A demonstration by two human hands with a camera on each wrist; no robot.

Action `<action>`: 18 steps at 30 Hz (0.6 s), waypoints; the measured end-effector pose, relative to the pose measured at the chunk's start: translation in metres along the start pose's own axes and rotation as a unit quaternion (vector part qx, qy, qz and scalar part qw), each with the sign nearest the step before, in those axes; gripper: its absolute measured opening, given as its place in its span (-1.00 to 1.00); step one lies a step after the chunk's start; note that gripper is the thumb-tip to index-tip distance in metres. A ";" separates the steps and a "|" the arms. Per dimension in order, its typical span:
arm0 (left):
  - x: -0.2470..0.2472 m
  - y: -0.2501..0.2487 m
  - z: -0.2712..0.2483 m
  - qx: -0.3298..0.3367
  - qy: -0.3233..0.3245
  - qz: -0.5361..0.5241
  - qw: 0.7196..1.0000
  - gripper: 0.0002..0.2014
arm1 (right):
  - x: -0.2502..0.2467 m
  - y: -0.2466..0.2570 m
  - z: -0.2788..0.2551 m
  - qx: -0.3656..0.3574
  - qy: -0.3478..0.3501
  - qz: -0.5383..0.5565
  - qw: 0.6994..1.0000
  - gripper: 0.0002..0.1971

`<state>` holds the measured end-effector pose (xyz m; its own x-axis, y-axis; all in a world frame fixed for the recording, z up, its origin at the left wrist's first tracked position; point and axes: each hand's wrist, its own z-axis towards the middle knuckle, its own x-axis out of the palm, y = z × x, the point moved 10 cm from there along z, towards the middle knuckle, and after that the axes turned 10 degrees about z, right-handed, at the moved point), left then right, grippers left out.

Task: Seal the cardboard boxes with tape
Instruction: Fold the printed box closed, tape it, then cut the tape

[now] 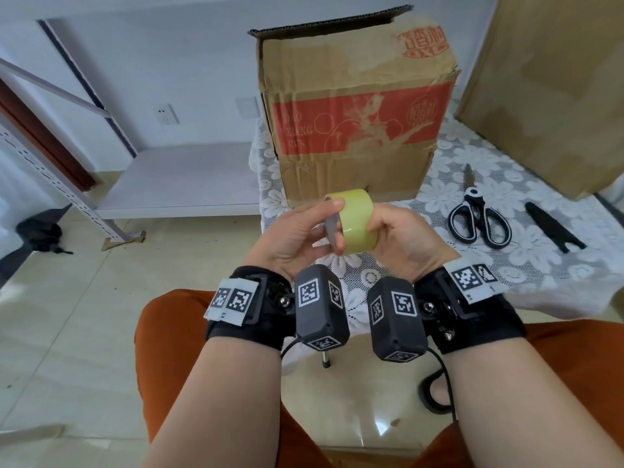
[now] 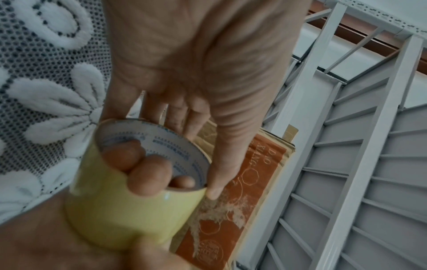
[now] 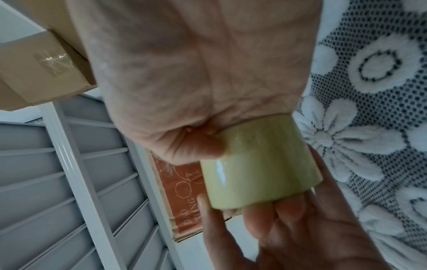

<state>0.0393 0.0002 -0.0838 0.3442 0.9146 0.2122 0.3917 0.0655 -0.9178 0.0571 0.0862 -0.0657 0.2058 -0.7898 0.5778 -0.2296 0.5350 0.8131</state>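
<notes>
The right hand [image 1: 401,234] grips the yellow tape roll [image 1: 354,224] above the table [image 1: 439,184] edge, fingers hooked through its core, while the left hand [image 1: 297,238] lays loosely spread fingers on the roll's face, thumb on top. The cardboard box [image 1: 354,119] stands just behind, 1 flap up. If the tape's free end is hard to find, picking at it could tear a sliver or let it stick back down.
</notes>
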 end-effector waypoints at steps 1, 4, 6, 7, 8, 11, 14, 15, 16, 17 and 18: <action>0.004 -0.005 -0.001 0.006 0.008 0.014 1.000 -0.55 | 0.002 0.006 -0.001 -0.008 -0.001 -0.003 1.000 -0.67; 0.011 -0.023 -0.002 0.023 0.021 0.051 0.998 -0.50 | 0.008 0.023 -0.002 -0.019 -0.002 -0.002 1.000 -0.59; 0.014 -0.037 -0.004 0.029 0.033 0.087 0.995 -0.43 | 0.012 0.031 -0.002 -0.007 -0.003 0.005 1.000 -0.54; 0.015 -0.044 -0.005 0.030 0.034 0.114 0.992 -0.40 | 0.016 0.036 -0.003 0.000 0.001 0.007 1.000 -0.53; 0.016 -0.050 -0.005 0.031 0.038 0.143 0.989 -0.37 | 0.019 0.041 -0.002 0.003 0.005 0.003 1.000 -0.52; 0.028 -0.068 -0.005 0.031 0.071 0.158 0.984 -0.41 | 0.021 0.060 0.002 -0.007 -0.004 -0.047 0.999 -0.43; 0.043 -0.083 -0.005 0.038 0.104 0.140 0.984 -0.64 | 0.023 0.071 0.009 -0.009 -0.007 -0.081 0.997 -0.46; 0.046 -0.083 -0.004 0.033 0.103 0.120 0.987 -0.70 | 0.026 0.072 0.010 -0.008 -0.002 -0.070 0.997 -0.56; 0.044 -0.081 -0.001 0.025 0.082 0.094 0.992 -0.79 | 0.027 0.072 0.011 -0.011 -0.007 -0.051 0.999 -0.64; 0.043 -0.077 0.002 0.019 0.064 0.064 0.996 -0.87 | 0.025 0.071 0.010 -0.019 -0.024 -0.031 0.999 -0.68; 0.039 -0.073 0.003 0.020 0.032 0.050 0.998 -0.86 | 0.022 0.068 0.009 -0.030 -0.039 -0.021 0.999 -0.69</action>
<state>0.0217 0.0324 -0.0095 0.4350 0.8897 0.1388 0.3187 -0.0079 -0.9478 0.0369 0.1027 0.0014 0.1391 -0.8318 0.5373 -0.1642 0.5157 0.8409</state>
